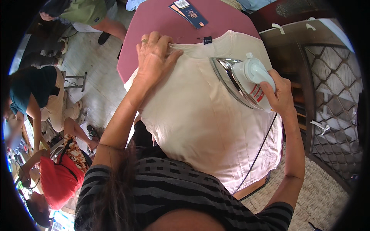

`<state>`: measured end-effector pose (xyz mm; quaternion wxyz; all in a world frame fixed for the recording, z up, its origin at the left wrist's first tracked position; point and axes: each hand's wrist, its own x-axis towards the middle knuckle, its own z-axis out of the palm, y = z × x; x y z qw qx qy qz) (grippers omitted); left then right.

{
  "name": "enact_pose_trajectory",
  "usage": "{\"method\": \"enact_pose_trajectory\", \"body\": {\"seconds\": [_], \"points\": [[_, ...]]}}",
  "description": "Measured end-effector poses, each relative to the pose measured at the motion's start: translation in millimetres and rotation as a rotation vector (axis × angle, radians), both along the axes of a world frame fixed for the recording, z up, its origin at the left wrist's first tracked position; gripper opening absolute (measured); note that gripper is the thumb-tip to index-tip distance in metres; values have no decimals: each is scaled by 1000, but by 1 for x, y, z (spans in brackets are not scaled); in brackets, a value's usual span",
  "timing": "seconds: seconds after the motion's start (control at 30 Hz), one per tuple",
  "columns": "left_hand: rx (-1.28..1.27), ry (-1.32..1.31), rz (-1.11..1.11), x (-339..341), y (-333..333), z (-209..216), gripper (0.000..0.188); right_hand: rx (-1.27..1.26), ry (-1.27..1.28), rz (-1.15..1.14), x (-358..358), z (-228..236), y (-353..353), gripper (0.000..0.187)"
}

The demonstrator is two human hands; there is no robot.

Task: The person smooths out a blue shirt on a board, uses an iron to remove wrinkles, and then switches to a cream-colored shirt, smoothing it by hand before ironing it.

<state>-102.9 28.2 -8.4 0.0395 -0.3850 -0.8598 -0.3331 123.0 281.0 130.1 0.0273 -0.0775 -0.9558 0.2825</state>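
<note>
A cream-coloured garment (185,100) with a small dark neck label lies spread over the ironing board (142,23), which has a mauve cover. My right hand (278,92) is wrapped round the handle of a white electric iron (248,77). The iron's shiny metal base rests on the right part of the garment, tip toward the neckline. My left hand (156,56) lies with fingers spread on the garment's upper left, by the neckline, thumb apart from the fingers. It holds nothing that I can see.
Dark cardboard tags (189,13) lie at the board's far end. A black cord (256,156) runs from the iron down across the garment. On the right stands a dark cabinet with a lattice door (335,88). Several people are at left, one in a red top (61,179). A shaggy rug (316,188) is at lower right.
</note>
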Motion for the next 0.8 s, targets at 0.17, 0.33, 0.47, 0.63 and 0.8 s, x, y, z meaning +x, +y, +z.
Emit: {"method": "enact_pose_trajectory", "body": {"seconds": [0.17,0.33,0.47,0.63,0.8], "points": [[174,-170,6,-5,12,-2,21,58,-12,161,-22,-3,8,22],[230,-291,-14,-15,12,1,22,71,-46,276,-55,-1,8,23],[149,-314,-17,-25,9,4,22,57,-18,366,-81,-7,-2,24],[286,-536,-280,-42,-7,-1,14,47,-62,362,-96,-4,-13,23],[251,-423,-187,-38,-7,-1,18,8,27,252,-100,-10,-29,24]]}}
